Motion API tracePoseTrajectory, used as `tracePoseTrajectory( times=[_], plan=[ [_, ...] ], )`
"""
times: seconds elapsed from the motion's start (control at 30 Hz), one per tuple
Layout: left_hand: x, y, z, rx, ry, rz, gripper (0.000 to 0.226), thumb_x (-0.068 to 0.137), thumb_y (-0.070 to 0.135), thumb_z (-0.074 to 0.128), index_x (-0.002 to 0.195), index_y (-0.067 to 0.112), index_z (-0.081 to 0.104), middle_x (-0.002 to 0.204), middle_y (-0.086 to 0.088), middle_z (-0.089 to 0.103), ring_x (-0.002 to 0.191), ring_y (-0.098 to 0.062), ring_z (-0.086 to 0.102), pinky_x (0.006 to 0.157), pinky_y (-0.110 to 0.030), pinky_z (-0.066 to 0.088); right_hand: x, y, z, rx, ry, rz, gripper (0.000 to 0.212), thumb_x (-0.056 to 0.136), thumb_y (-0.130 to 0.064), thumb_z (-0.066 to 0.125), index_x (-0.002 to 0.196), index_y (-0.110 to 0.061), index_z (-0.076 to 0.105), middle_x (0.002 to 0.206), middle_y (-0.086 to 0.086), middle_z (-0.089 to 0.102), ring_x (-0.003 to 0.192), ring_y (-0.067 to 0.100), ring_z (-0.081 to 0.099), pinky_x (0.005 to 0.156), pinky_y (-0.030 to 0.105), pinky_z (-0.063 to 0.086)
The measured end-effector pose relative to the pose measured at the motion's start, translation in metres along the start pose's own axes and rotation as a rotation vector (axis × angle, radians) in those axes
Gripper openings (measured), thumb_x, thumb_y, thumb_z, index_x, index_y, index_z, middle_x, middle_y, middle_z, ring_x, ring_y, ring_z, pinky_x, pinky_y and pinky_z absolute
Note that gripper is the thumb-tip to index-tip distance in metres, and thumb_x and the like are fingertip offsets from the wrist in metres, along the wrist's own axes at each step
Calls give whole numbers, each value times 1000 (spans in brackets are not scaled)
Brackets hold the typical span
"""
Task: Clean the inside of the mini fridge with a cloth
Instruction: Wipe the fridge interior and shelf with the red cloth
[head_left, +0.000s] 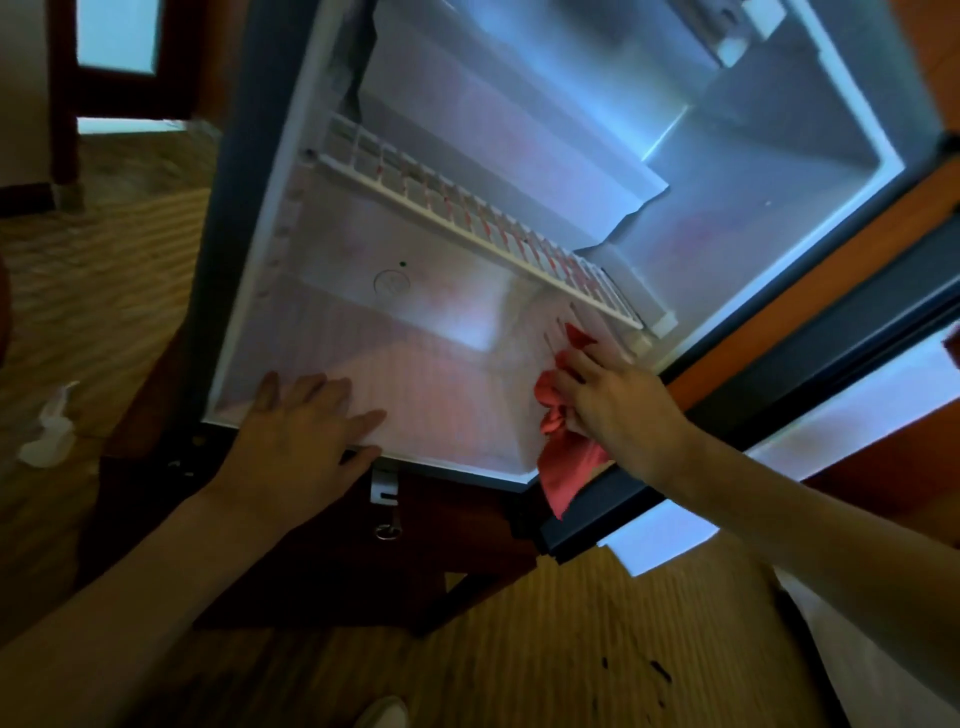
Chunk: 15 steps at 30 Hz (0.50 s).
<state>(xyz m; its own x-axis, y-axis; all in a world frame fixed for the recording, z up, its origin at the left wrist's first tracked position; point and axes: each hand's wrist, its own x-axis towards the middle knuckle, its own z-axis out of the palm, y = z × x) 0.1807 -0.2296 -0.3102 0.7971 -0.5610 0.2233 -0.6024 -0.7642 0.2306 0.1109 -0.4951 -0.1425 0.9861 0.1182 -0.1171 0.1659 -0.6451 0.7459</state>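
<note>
The mini fridge (249, 291) stands open with its white interior lit, and the view is tilted. A white wire shelf (483, 223) crosses its middle. My right hand (618, 400) presses a red cloth (563, 447) against the lower right inner wall, just below the shelf's end. Part of the cloth hangs out over the front edge. My left hand (301, 431) lies flat with fingers spread on the fridge floor at the front lip, holding nothing.
The fridge door (810, 364) is swung open at the right, its dark seal just behind my right wrist. The fridge sits on a dark wooden cabinet (332, 566) with a key in its lock. A white spray bottle (49, 431) lies on the carpet at left.
</note>
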Motion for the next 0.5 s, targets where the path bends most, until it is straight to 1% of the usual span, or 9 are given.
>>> tracePoseTrajectory(
  times=[0.03, 0.07, 0.1, 0.17, 0.2, 0.23, 0.33, 0.4, 0.5],
  plan=[
    [0, 1, 0, 10, -5, -4, 51, 98, 58, 45, 146, 42, 48, 152, -4, 45, 139, -30, 39, 116, -58, 25, -6, 2, 0, -3, 54, -16, 29, 94, -23, 53, 119, -13, 67, 122, 8, 64, 114, 33, 60, 93, 43, 52],
    [-1, 1, 2, 19, -9, -8, 52, 98, 59, 43, 147, 43, 46, 153, -4, 43, 140, -29, 38, 116, -58, 24, -6, 3, 0, -20, 94, -13, 25, 91, -21, 59, 111, -11, 71, 115, 9, 68, 106, 33, 64, 86, 41, 55],
    [-1, 1, 3, 28, -8, -11, 52, 99, 59, 41, 148, 43, 44, 153, -3, 43, 140, -28, 38, 116, -57, 24, -2, 3, -1, -41, 82, 3, 28, 93, -24, 52, 108, -11, 72, 111, 8, 69, 105, 32, 65, 85, 41, 54],
    [0, 1, 3, 42, -10, -10, 52, 99, 60, 38, 148, 45, 41, 153, -2, 42, 140, -26, 37, 116, -56, 24, 19, 0, 0, -42, 45, 33, 53, 96, -31, 24, 113, -10, 69, 118, 9, 65, 115, 32, 60, 99, 43, 48],
    [1, 0, 3, 40, -10, -12, 52, 99, 61, 37, 148, 46, 41, 152, -1, 42, 140, -26, 37, 116, -56, 24, 35, 2, 4, -48, 21, 42, 54, 97, -31, 20, 119, -10, 65, 124, 10, 61, 122, 32, 55, 105, 43, 43],
    [3, 0, 3, 41, -7, -14, 52, 99, 61, 36, 149, 46, 40, 152, -1, 41, 140, -26, 36, 116, -57, 24, 52, 3, 8, -84, 4, 38, 47, 101, -27, 23, 122, -10, 62, 128, 10, 57, 125, 32, 51, 108, 44, 39],
    [4, -1, 4, 56, -1, -18, 53, 99, 63, 34, 150, 46, 37, 153, 0, 40, 141, -25, 35, 117, -56, 24, 94, 10, 11, -131, -76, 35, 28, 104, -22, 39, 123, -11, 57, 130, 11, 53, 123, 32, 50, 105, 46, 43],
    [4, 0, 3, 66, -6, -7, 53, 99, 63, 33, 149, 46, 37, 152, 0, 40, 141, -25, 36, 117, -56, 26, 98, 13, 9, -147, -105, 65, 27, 104, -22, 41, 124, -12, 56, 132, 9, 52, 126, 30, 49, 104, 44, 45],
    [4, -2, 2, 82, -4, -1, 52, 99, 63, 33, 148, 46, 38, 150, 1, 43, 139, -24, 38, 115, -56, 28, 70, 7, 2, -134, -36, 81, 31, 104, -25, 41, 127, -14, 58, 132, 6, 53, 129, 28, 47, 102, 41, 44]
  ],
)
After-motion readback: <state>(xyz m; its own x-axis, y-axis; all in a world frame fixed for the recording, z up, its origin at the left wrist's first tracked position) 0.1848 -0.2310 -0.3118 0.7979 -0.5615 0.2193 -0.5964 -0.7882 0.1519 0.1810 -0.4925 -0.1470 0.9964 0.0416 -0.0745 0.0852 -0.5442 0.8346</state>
